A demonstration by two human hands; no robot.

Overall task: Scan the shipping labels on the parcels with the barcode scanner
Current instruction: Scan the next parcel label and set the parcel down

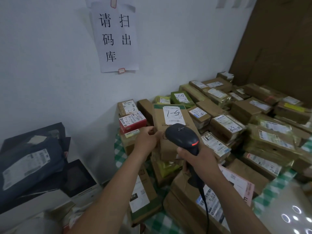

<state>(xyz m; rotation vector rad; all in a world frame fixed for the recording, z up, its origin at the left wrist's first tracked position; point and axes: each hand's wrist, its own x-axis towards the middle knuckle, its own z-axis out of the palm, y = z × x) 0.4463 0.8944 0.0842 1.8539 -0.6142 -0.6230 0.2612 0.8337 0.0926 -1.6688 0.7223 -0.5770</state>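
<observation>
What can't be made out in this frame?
Head view, the only one:
- Barcode scanner window and any beam: it faces away, so its own head hides them.
- Shipping label on the carton: the scanner covers its lower edge, and the barcode print is too small to read.
- Right hand trigger finger: hidden behind the handle.
- Cable: cut off by the bottom edge.

Paper sign (116, 36) with printed characters on white wall (42, 65); brown board (278, 48) at right; green checked cloth (119, 149) below.
</observation>
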